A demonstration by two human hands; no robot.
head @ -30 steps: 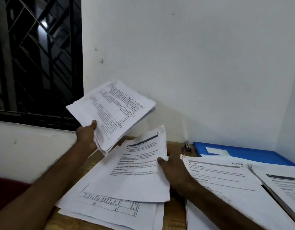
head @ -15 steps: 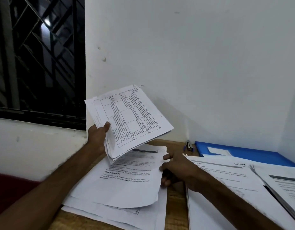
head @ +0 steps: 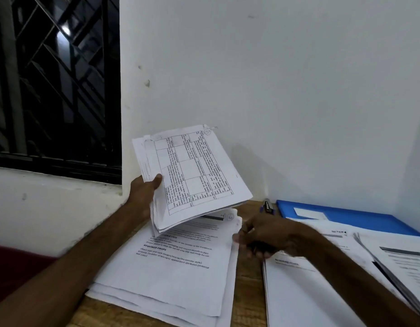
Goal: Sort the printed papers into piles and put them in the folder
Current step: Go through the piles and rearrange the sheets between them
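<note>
L hand (head: 143,194) grips paper stack (head: 195,175) above desk pile (head: 171,267).

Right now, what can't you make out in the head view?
Head view only:
Right hand: motion blur; grip unclear.
Blue folder: front covered by the middle pile.
Rightmost pile: cut by the frame edge.
Sheaf in left hand: print too small; lower sheets hidden by the top one.

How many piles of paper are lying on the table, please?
3. Left pile below the held sheets; middle pile beneath the right hand; right pile at the frame's edge. Others may be outside the view.
</note>
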